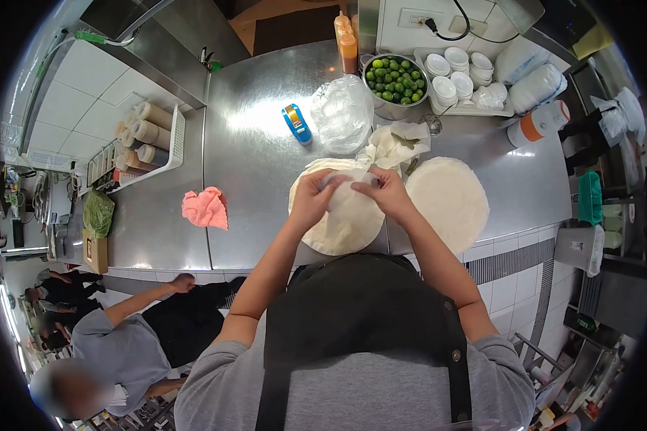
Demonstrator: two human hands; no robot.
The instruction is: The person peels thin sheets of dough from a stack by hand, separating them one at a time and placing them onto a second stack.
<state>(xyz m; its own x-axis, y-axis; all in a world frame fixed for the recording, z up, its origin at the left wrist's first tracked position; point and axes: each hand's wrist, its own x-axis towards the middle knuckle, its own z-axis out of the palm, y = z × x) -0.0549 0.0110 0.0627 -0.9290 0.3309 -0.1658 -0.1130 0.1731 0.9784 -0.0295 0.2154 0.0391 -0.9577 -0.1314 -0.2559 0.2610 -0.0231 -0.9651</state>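
My left hand (316, 196) and my right hand (389, 194) pinch a thin, translucent whitish sheet (350, 177), which may be plastic or paper. They hold it just above a pale round flatbread stack (343, 228), resembling large tortillas, near the counter's front edge. To the right lies a second pale round flatbread (449, 203). Behind my hands, crumpled white paper (389, 149) carries some greenish-brown leaf-like scraps. A clear plastic bag (342, 115) lies beyond it, with a blue tape dispenser (297, 124) on its left.
A metal bowl of limes (395, 80), sauce bottles (348, 50) and a tray of small white cups (459, 75) stand at the back. A pink cloth (205, 208) lies left on the steel counter (255, 179). A white bottle basket (177, 144) and another person (129, 334) are farther left.
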